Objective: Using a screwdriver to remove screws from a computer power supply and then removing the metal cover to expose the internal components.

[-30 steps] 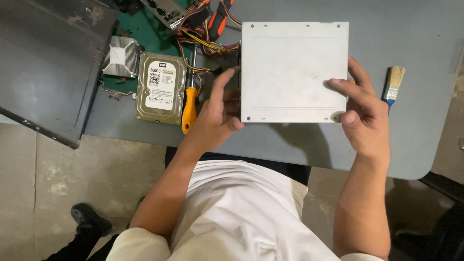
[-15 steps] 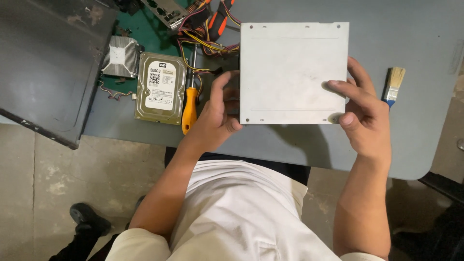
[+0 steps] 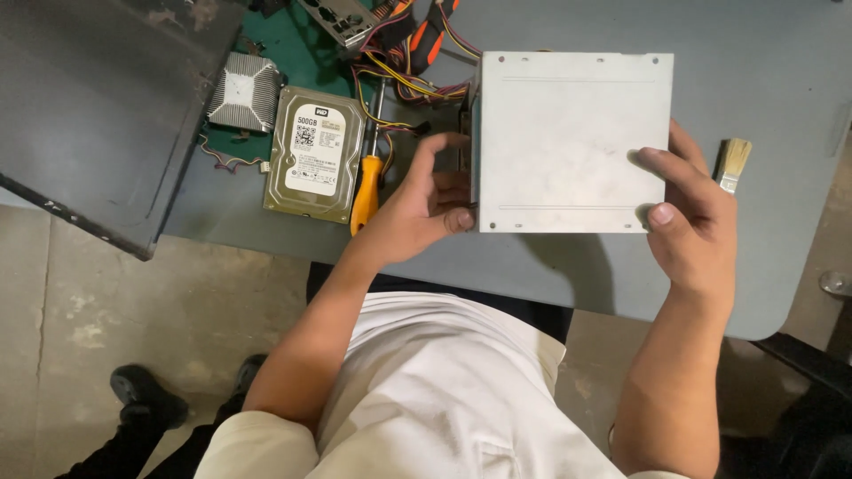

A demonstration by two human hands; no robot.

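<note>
While you sit at the grey table (image 3: 763,284), both hands clamp the grey metal box (image 3: 572,142) from opposite sides, so it stays level with its broad plain face up toward you. Your left hand (image 3: 417,213) wraps its left edge, fingers curled over the side wall and thumb pressed at the lower left corner. Your right hand (image 3: 697,222) grips the lower right corner, thumb on top, remaining fingers hidden underneath. Whether the box rests on the table or is lifted clear cannot be told. From its far left side a bundle of coloured wires (image 3: 404,80) runs off, which accounts for that side facing the clutter. Just left of your left hand lies an orange-handled screwdriver (image 3: 366,191), then a hard drive (image 3: 317,155), then a finned heatsink (image 3: 242,93) farther out. Close beyond your right hand lies a small paintbrush (image 3: 733,164). A dark panel (image 3: 98,115) sits well left.
</note>
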